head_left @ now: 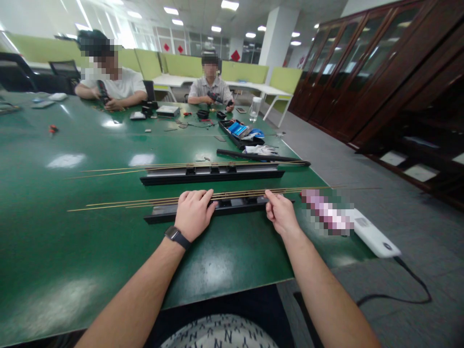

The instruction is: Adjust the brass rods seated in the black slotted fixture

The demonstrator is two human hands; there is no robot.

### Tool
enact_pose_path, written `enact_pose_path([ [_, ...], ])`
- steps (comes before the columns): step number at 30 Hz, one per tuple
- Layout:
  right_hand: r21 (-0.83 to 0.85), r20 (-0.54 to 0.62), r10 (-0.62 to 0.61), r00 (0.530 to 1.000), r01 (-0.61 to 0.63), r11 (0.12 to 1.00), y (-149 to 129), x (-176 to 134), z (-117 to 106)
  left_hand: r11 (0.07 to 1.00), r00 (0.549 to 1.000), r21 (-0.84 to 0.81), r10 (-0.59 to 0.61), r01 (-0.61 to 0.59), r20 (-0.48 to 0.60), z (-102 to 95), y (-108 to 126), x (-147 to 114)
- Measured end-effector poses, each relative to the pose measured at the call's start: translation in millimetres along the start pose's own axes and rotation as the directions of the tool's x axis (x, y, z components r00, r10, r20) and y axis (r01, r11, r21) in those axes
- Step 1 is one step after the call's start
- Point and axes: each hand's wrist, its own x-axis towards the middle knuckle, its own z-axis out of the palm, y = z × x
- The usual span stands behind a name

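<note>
A long black rail lies across the green table in front of me, with several thin golden rods stretched along its top and past both its ends. My left hand, a dark watch on its wrist, is curled over the rail and rods left of the middle, its fingertips hidden behind them. Toward the right end, my right hand pinches at the rods between thumb and forefinger, the other fingers folded in. A second black rail with similar golden rods rests just beyond, parallel to the first.
Farther back are a black tube, white gloves and a black tray holding blue items. A white device with a cable sits at the table's right edge. Two people across the table hold tools. A clear bottle stands near them.
</note>
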Motion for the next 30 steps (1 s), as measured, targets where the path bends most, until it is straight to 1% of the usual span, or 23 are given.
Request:
enact_pose_path([
  [10, 0.001, 0.023, 0.003, 1.0, -0.003, 1.0, -0.4, 0.6, -1.2, 1.0, 1.0, -0.004, 0.003, -0.003, -0.002, -1.0, 0.3, 0.2],
  [17, -0.002, 0.003, 0.005, 1.0, -0.005, 1.0, -1.4, -0.9, -0.2, 1.0, 1.0, -0.001, -0.001, 0.001, 0.005, -0.6, 0.2, 0.1],
  [30, 0.023, 0.033, 0.013, 0.999, -0.014, 1.0, -3.2, -2.3, -0.9, 1.0, 1.0, -0.01, -0.005, 0.005, 0.011, -0.9, 0.4, 0.1],
])
